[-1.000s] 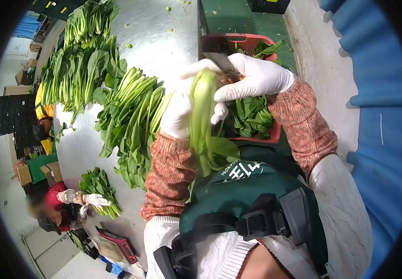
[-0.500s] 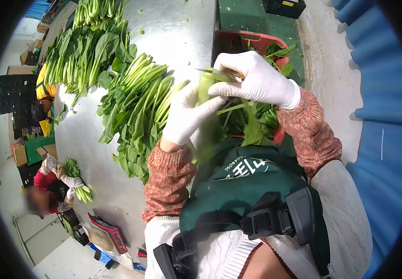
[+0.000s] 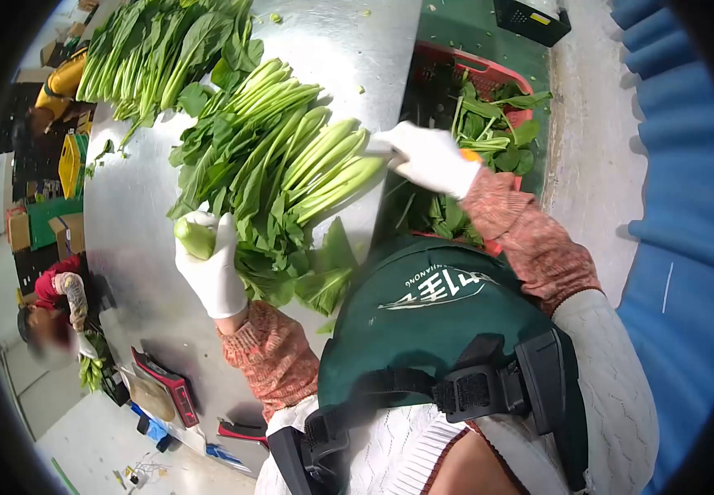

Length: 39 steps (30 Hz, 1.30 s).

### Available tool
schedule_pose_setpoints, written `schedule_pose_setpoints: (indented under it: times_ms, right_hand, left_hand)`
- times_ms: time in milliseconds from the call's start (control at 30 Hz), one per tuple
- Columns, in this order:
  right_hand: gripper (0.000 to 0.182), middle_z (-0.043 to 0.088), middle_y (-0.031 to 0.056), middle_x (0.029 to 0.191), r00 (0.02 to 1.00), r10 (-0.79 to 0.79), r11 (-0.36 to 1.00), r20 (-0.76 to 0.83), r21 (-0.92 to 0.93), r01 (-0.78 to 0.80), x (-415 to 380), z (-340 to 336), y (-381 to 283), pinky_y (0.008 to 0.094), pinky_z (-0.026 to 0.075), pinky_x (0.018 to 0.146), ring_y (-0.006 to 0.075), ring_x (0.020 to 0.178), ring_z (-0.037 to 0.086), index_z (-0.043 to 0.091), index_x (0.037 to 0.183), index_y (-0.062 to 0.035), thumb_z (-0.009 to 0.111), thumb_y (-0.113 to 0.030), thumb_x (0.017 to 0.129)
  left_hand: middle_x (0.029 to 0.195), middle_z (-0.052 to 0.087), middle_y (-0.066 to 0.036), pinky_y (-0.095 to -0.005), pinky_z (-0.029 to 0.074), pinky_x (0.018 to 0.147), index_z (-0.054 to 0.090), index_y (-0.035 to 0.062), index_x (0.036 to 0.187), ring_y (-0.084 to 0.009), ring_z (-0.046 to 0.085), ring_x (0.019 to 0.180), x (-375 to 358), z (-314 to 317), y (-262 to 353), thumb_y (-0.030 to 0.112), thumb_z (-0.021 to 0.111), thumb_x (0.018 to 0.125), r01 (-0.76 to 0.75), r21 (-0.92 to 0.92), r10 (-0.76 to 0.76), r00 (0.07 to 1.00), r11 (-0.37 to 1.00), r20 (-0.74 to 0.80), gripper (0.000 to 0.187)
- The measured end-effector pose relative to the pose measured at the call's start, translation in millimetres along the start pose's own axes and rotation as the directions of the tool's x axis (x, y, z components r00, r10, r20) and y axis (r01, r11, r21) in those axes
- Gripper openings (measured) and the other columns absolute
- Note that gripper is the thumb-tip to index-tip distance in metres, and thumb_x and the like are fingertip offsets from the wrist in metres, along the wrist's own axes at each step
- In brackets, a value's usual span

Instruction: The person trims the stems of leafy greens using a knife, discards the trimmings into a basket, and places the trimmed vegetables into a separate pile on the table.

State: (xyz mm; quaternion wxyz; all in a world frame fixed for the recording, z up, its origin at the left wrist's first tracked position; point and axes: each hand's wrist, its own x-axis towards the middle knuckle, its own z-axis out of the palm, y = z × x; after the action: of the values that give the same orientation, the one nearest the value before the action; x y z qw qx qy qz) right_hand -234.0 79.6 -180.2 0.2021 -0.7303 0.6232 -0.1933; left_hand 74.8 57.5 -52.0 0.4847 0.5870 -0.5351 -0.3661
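Observation:
On the left, my left hand [image 3: 215, 268], in a white glove, is closed around a leafy green [image 3: 195, 239]. Its thick pale-green stem end points up, and the rest is hidden by the hand. My right hand [image 3: 431, 158], also gloved, grips a knife [image 3: 470, 155] whose orange handle end shows behind the fist. The short grey blade reaches left over the stem ends of a row of leafy greens [image 3: 336, 169]. That row lies on the metal table [image 3: 349, 41], stems toward the table's right edge and leaves toward my left hand.
A red basket [image 3: 515, 78] holding loose leaves stands beyond the table's right edge. More greens [image 3: 159, 58] lie at the far left. Red-and-black scales [image 3: 167, 384] sit near the lower left, by a person in a red top [image 3: 47, 285]. A black crate [image 3: 533, 21] is at the top.
My hands have separated: the left moved left and down with a leafy green, the right stayed near the table edge with the knife. Thick stems now lie at the row's near end.

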Motion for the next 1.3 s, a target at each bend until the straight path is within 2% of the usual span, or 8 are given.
schedule_pose_setpoints:
  times_ms: [200,267,567,733,1033,1067,1167,1300]
  right_hand:
    - [0.035,0.068,0.0122,0.1,0.995,-0.07,0.988,0.07,0.142,0.06,26.2,42.7,-11.5,0.0349,0.054,0.075,0.028,0.084,0.068,0.066,0.116,-0.0085,0.069,-0.021,0.084]
    - [0.027,0.072,0.0044,0.087,0.964,0.137,0.694,0.228,0.673,-0.258,30.8,25.0,-12.8,0.027,0.05,0.076,0.0098,0.08,0.062,0.071,0.102,-0.0011,0.065,-0.026,0.093]
    - [0.038,0.054,0.0048,0.055,0.969,0.24,0.8,-0.066,0.579,-0.158,28.7,-51.5,-20.1,0.0296,0.043,0.053,0.0119,0.051,0.044,0.07,0.087,-0.0002,0.067,-0.038,0.091]
    - [0.033,0.067,0.009,0.072,0.996,0.091,0.742,0.004,0.667,-0.07,16.8,-72.0,-44.0,0.0282,0.048,0.063,0.0072,0.066,0.051,0.069,0.102,0.0012,0.069,-0.03,0.091]
    - [0.042,0.072,0.0113,0.094,0.994,0.092,0.491,0.053,0.866,-0.092,-21.8,-90.1,-32.1,0.0236,0.049,0.078,0.0032,0.086,0.058,0.064,0.117,0.0049,0.068,-0.029,0.092]
    - [0.031,0.068,0.0015,0.085,0.991,0.105,0.526,-0.081,0.85,0.013,-28.9,-90.9,-31.3,0.0263,0.049,0.069,0.0067,0.076,0.059,0.064,0.117,0.0012,0.061,-0.023,0.098]
    - [0.03,0.067,0.0103,0.078,0.922,0.119,0.943,-0.367,0.333,0.011,-50.1,-91.0,-33.2,0.029,0.05,0.061,0.0162,0.065,0.064,0.063,0.117,-0.004,0.063,-0.004,0.087]
    - [0.047,0.067,0.015,0.082,0.924,0.165,0.976,-0.344,0.194,-0.102,-66.8,-81.7,-32.4,0.0376,0.055,0.066,0.031,0.076,0.069,0.056,0.125,-0.0062,0.064,0.001,0.079]
  left_hand:
    - [0.079,0.055,0.004,-0.0191,0.041,0.066,0.059,0.0057,0.085,-0.0041,0.049,0.069,-9.2,-21.7,-1.5,-0.005,0.07,0.083,-0.057,0.133,0.067,0.995,0.989,-0.072,0.015]
    - [0.08,0.056,0.004,-0.0191,0.042,0.066,0.06,0.0053,0.087,-0.004,0.05,0.07,-10.1,-29.2,-0.6,-0.004,0.07,0.084,-0.078,0.204,0.096,0.992,0.976,-0.08,0.014]
    - [0.083,0.066,-0.006,-0.0269,0.05,0.068,0.066,0.0042,0.091,-0.0183,0.061,0.071,-14.5,19.2,12.9,0.0,0.075,0.076,-0.382,0.364,0.31,0.92,0.849,0.242,0.018]
    - [0.103,0.067,-0.012,-0.0379,0.053,0.081,0.065,0.0062,0.11,-0.0315,0.063,0.095,-17.3,85.5,22.8,0.008,0.08,0.063,-0.71,0.457,0.436,0.696,0.535,0.57,0.049]
    - [0.099,0.063,-0.013,-0.0392,0.05,0.081,0.063,0.0049,0.111,-0.0324,0.059,0.094,-33.2,122.5,20.9,0.019,0.083,0.063,-0.714,0.358,0.424,0.666,0.602,0.614,0.054]
    - [0.099,0.063,-0.013,-0.0391,0.05,0.082,0.063,0.0049,0.111,-0.0324,0.059,0.094,-33.7,124.5,20.3,0.018,0.083,0.063,-0.701,0.365,0.419,0.679,0.613,0.602,0.054]
    - [0.1,0.063,-0.013,-0.0385,0.05,0.083,0.063,0.0046,0.111,-0.0325,0.059,0.094,-36.9,131.2,23.0,0.015,0.082,0.063,-0.676,0.399,0.4,0.709,0.619,0.581,0.052]
    - [0.099,0.063,-0.014,-0.0387,0.05,0.084,0.064,0.003,0.11,-0.0325,0.06,0.094,-45.5,144.7,31.2,0.012,0.081,0.064,-0.725,0.335,0.434,0.649,0.602,0.625,0.051]
